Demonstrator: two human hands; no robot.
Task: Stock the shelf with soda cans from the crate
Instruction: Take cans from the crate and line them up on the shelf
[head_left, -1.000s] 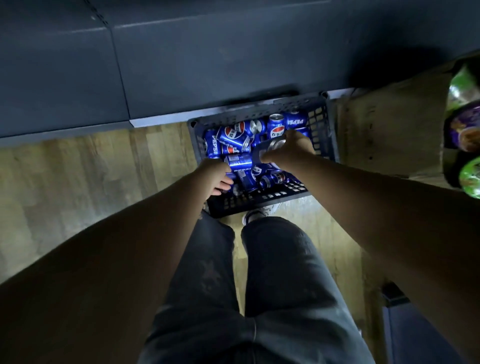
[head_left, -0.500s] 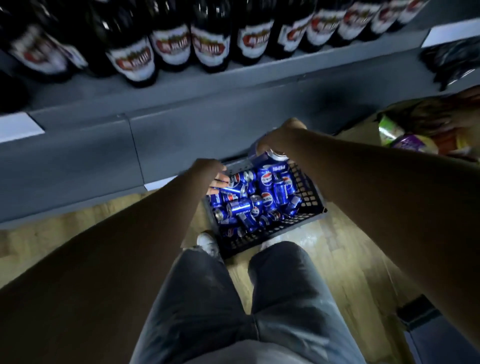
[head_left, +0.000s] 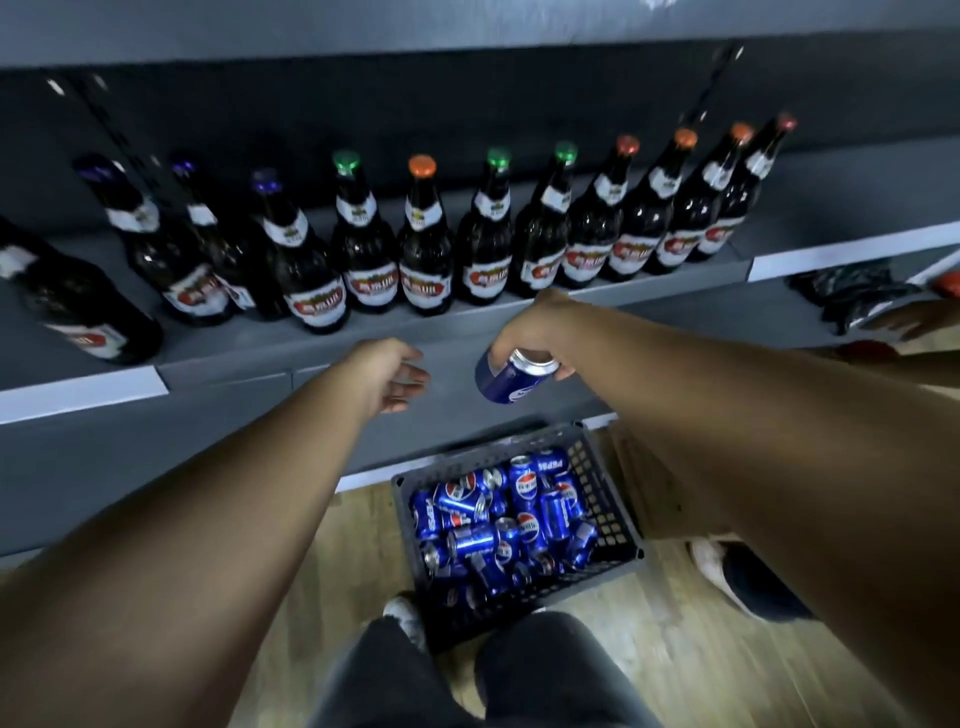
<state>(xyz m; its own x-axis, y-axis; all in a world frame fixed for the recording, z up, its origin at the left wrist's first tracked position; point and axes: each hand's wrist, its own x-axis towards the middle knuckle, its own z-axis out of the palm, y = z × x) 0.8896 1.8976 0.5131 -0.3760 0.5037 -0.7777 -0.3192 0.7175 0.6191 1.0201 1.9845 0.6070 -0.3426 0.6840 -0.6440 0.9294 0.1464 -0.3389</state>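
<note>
**Figure: One soda can held in the air before the shelf front**

The person's right hand (head_left: 530, 332) is gripping a blue soda can (head_left: 511, 376) from above, with fingers and thumb curled round its top end. The can is hanging tilted in the air, in front of the grey shelf (head_left: 218, 353) edge and higher than the crate (head_left: 605, 483). The left hand (head_left: 395, 374) is hovering just left of the can, fingers relaxed and apart, holding nothing. More blue cans (head_left: 519, 514) are lying jumbled in the dark plastic crate, which is sitting on the wooden floor (head_left: 670, 644) near the person's knees. A row of dark bottles (head_left: 426, 249) is standing along the shelf, farther back.
</note>
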